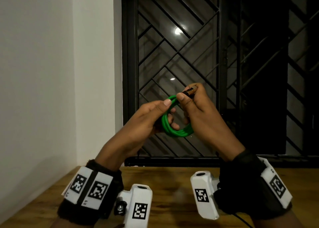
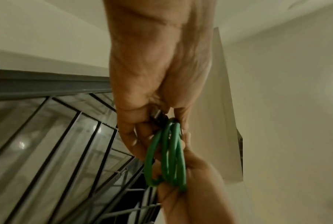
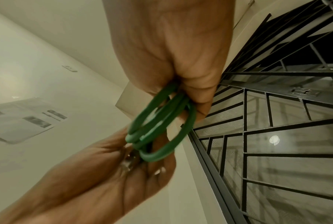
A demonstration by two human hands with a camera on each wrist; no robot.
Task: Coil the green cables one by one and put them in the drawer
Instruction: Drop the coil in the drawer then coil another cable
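A green cable (image 1: pixel 174 132), wound into a small coil of several loops, is held up in the air in front of the window. My left hand (image 1: pixel 160 112) grips the coil's left side, thumb lying along the top. My right hand (image 1: pixel 189 101) holds the right side and pinches the cable's dark plug (image 1: pixel 189 91) between thumb and forefinger. In the left wrist view the coil (image 2: pixel 169 159) hangs edge-on between both hands, with a metal plug (image 2: pixel 157 115) tucked in my left fingers. The right wrist view shows the coil (image 3: pixel 161 121) blurred. No drawer is in view.
A wooden table top (image 1: pixel 172 184) lies below my wrists. Behind the hands stands a dark window with a black metal grille (image 1: pixel 207 55). A white wall (image 1: pixel 51 72) closes the left side.
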